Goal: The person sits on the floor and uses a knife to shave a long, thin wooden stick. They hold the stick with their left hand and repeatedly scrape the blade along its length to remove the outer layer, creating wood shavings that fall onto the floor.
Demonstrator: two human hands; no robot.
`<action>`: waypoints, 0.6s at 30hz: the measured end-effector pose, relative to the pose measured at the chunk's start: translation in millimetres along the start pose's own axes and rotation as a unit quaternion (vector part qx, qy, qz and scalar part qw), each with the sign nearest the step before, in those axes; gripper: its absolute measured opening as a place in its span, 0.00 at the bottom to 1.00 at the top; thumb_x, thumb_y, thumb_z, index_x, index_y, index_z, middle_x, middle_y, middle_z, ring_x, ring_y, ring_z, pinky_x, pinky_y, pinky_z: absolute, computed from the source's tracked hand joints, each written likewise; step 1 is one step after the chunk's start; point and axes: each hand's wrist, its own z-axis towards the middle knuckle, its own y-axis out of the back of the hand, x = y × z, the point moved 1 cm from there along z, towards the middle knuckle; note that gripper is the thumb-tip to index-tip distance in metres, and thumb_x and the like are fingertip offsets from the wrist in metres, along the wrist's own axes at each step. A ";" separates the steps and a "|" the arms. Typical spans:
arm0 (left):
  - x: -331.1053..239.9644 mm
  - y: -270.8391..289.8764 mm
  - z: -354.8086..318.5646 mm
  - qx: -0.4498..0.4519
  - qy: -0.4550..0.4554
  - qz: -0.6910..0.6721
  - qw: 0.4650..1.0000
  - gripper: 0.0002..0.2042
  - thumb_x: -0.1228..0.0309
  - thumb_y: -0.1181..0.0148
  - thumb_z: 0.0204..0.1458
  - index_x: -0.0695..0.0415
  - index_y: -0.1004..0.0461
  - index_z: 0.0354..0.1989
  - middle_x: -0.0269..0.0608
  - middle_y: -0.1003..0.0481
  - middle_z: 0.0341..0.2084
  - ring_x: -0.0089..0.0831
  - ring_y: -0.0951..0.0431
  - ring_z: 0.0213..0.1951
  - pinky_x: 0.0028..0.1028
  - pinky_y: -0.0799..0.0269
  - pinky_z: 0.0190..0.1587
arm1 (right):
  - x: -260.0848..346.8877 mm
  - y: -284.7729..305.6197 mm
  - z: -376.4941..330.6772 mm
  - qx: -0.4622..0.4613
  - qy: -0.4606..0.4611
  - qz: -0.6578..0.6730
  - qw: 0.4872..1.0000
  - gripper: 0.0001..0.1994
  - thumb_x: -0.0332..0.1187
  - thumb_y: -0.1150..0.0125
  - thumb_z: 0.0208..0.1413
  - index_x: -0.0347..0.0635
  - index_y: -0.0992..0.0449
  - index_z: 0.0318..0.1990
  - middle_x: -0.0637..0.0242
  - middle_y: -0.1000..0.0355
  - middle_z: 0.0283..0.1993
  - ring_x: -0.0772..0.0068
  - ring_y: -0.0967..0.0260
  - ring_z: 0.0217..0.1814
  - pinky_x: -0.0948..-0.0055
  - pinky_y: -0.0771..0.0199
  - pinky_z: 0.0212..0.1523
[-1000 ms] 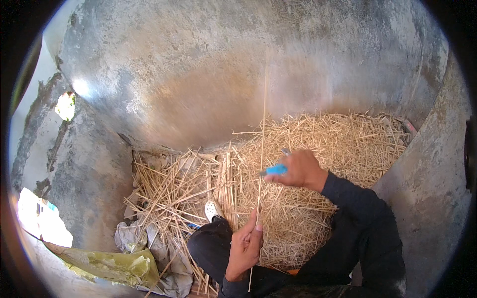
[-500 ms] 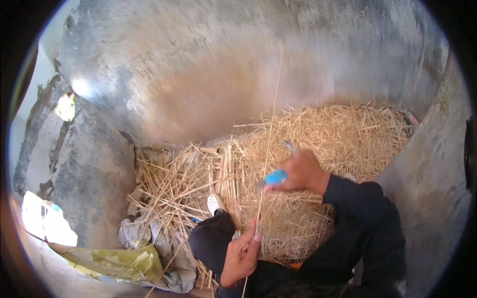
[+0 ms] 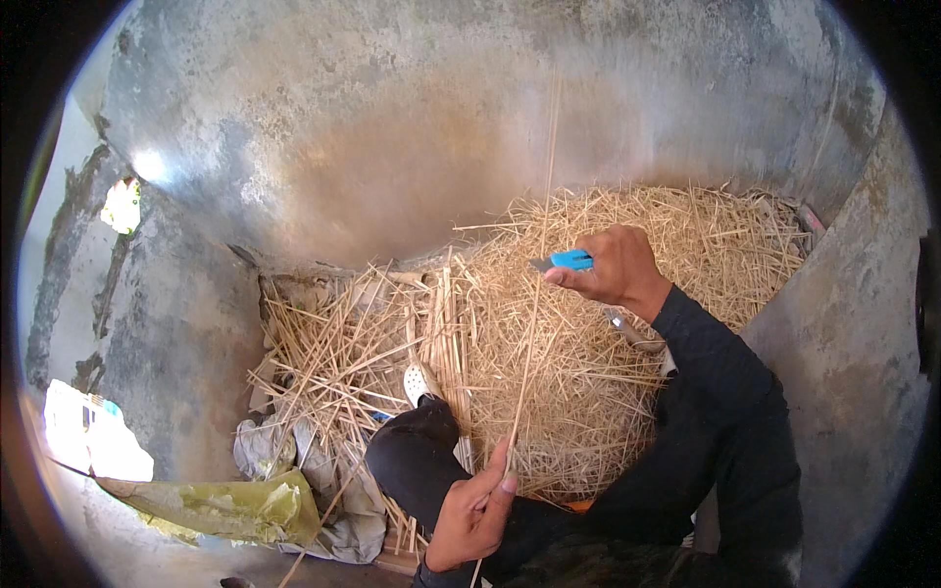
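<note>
My left hand (image 3: 472,519), low in the view, has its fingers closed around a long thin bamboo strip (image 3: 526,392). The strip slants up and away, its far part blurred against the wall. Higher and to the right, my right hand (image 3: 627,267) grips a blue utility knife (image 3: 571,260). Its short blade points left and meets the strip, or nearly so; exact contact I cannot tell. Just below that hand, a tool with a metal end and a wood-coloured handle (image 3: 639,335) lies on the shavings.
A heap of pale shavings (image 3: 578,412) spreads under my hands to the far right. Loose bamboo sticks (image 3: 323,343) lie at the left, with flat slats (image 3: 449,323) beside my light clog (image 3: 419,384). Yellowish sheeting (image 3: 245,505) hangs lower left. A concrete wall (image 3: 392,127) stands behind.
My right hand has moved up and away along the strip with the utility knife. My left hand keeps its grip at nearly the same place. The wooden-handled tool now shows below my right hand.
</note>
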 end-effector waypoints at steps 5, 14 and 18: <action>-6.5 4.5 -4.6 -0.012 0.025 0.014 1.000 0.20 0.75 0.50 0.59 0.69 0.37 0.59 0.29 0.44 0.13 0.12 0.46 0.17 0.18 0.51 0.19 | 41.9 -3.0 -29.6 0.070 0.083 0.005 0.994 0.38 0.76 0.55 0.44 0.48 0.30 0.10 0.67 0.41 0.07 0.69 0.41 0.08 0.67 0.41 0.12; -2.6 22.0 -36.0 0.091 0.091 0.088 0.988 0.23 0.71 0.52 0.61 0.66 0.43 0.63 0.24 0.40 0.12 0.10 0.44 0.17 0.19 0.51 0.19 | -32.2 -12.7 7.3 -0.003 -0.044 -0.025 0.999 0.41 0.77 0.60 0.46 0.44 0.31 0.09 0.68 0.44 0.06 0.69 0.42 0.08 0.66 0.42 0.12; -7.3 26.3 -44.7 0.107 0.111 0.089 0.984 0.24 0.70 0.52 0.61 0.65 0.45 0.64 0.25 0.42 0.12 0.11 0.44 0.16 0.18 0.50 0.19 | -35.0 -12.5 15.4 -0.005 -0.033 -0.055 0.998 0.42 0.78 0.62 0.46 0.45 0.31 0.08 0.69 0.43 0.06 0.70 0.42 0.08 0.66 0.42 0.12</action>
